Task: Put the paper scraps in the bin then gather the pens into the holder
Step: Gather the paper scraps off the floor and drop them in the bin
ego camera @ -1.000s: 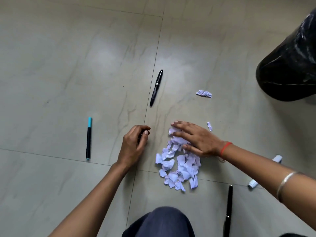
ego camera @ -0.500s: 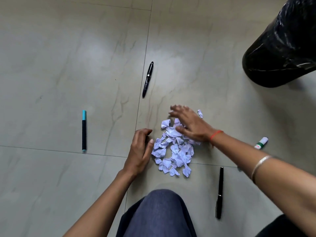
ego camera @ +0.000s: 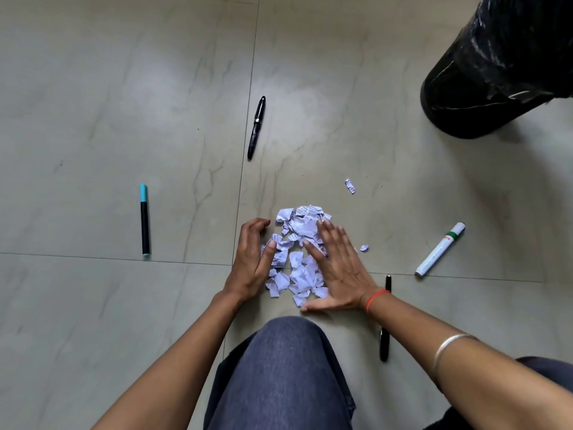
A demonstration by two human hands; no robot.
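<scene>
Big black bin (ego camera: pixel 496 72) sits top right on the tiled floor (ego camera: pixel 93 88), wrapped in a glossy liner, well apart from the action. It looks bulky, so my call is it stays put and the paper travels to it.

Down in the middle, the scrap pile (ego camera: pixel 297 243) lies right in front of the knee (ego camera: pixel 279 367). The left hand (ego camera: pixel 252 262) is cupped on its edge against the pile's left side, fingers curled, nothing clamped in it. The right hand (ego camera: pixel 338 268) lies flat and spread over the right half, palm down, pressing rather than gripping. So the hands stand apart with the paper between them.

These scraps look feather-light, limp and loose; I'd judge they will slip out of any pinch. Best hold is a two-palm scoop from both flanks, squeezing the heap into one wad before the lift.

Pens wait their turn: a white marker (ego camera: pixel 440 249) right, a teal-capped pen (ego camera: pixel 144 220) far left, a black pen (ego camera: pixel 256 127) up the grout line, another black one (ego camera: pixel 384 336) partly under the right wrist. All stiff, smooth, easy mid-barrel. No holder in sight.

Two stray scraps remain: one (ego camera: pixel 349 185) above the pile, a tiny one (ego camera: pixel 364 247) just beside the right hand.
</scene>
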